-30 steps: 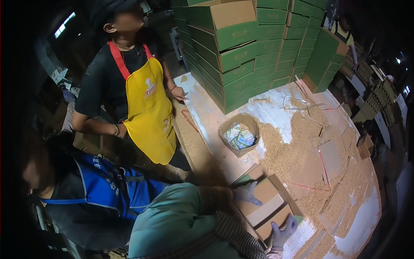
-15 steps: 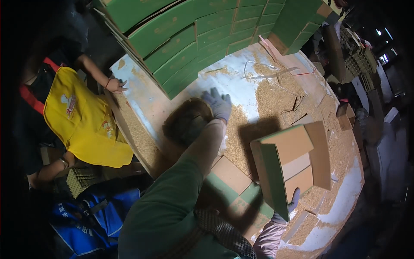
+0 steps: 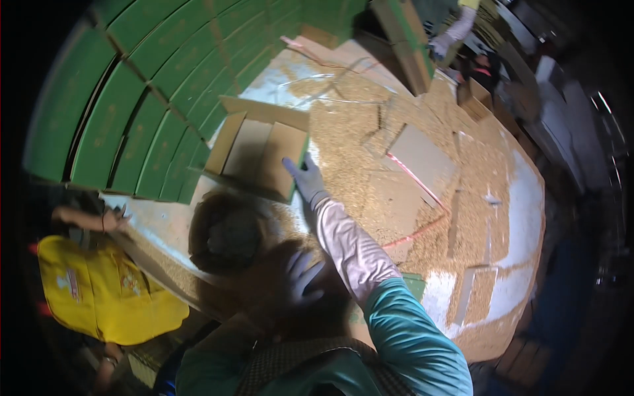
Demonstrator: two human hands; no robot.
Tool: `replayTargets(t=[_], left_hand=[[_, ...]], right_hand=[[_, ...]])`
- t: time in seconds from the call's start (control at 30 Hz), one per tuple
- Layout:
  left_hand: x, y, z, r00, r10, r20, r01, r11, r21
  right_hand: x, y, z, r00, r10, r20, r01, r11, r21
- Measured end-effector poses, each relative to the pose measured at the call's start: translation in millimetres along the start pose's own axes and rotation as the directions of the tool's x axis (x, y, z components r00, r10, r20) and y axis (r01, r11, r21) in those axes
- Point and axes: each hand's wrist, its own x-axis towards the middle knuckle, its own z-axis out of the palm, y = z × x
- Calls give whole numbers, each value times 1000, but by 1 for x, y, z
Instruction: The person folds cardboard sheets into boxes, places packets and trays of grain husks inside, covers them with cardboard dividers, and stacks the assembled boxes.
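My right hand (image 3: 309, 183), in a grey glove, grips the right wall of an open cardboard box (image 3: 251, 148). The box is green outside and brown inside, with its flaps folded out, and stands near the stacked cartons. My left hand (image 3: 300, 276), gloved too, is in shadow close to my body, fingers spread and holding nothing. Just left of it is a dark, round opening (image 3: 228, 234) in the work surface; what lies inside is too dim to make out.
Green cartons (image 3: 158, 125) are stacked at the upper left. Loose grainy material covers much of the table (image 3: 522, 204), with a flat cardboard piece (image 3: 422, 165) and pink strapping (image 3: 419, 181) on it. A person in a yellow apron (image 3: 109, 290) is at left; another person's gloved hand (image 3: 444, 43) is beside a carton (image 3: 403, 46).
The open box has moved from the right side to near the stack with my right hand. My left hand has drawn back from beyond the opening toward my body. The view has turned.
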Motion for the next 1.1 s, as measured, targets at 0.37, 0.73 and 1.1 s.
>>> replayTargets(t=[0.37, 0.73, 1.1], left_hand=[[-136, 67, 48, 989, -139, 44, 145, 967, -212], [-152, 96, -17, 998, 11, 57, -19, 989, 146], [-32, 179, 41, 988, 152, 32, -153, 988, 33]], right_hand=[[-539, 164, -178, 809, 357, -467, -576, 322, -752], [-574, 25, -249, 963, -144, -227, 88, 967, -239], [-440, -4, -238, 841, -224, -492, 139, 969, -203]])
